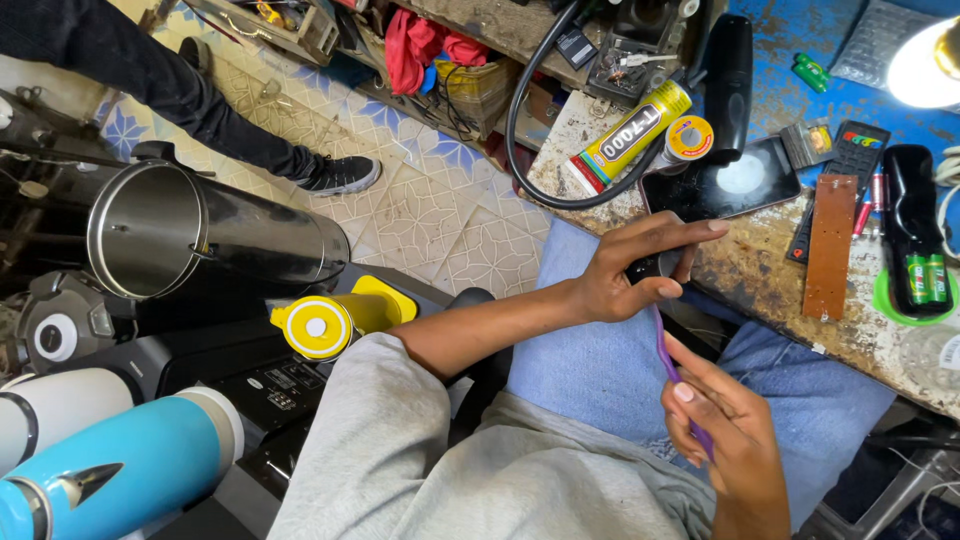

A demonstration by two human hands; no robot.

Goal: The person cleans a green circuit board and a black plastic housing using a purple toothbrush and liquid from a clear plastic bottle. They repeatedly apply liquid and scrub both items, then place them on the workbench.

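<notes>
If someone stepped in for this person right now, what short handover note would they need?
Left hand: grips a small black device at the bench edge, above the lap.
Right hand: pinches a thin purple tool, tip up against the underside of the device.
Nearby on the workbench: a dark phone, a yellow glue tube, a solder reel, a brown circuit board strip.
Done: device and tool are in hand.
Left: cannot tell whether the device is opened; the hand hides it.

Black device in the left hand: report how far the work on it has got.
Done: nothing shows as finished. In hand: left hand grips the black device over the lap; right hand holds a purple tool tip against it. Left: glue tube lies unused on the bench.
</notes>
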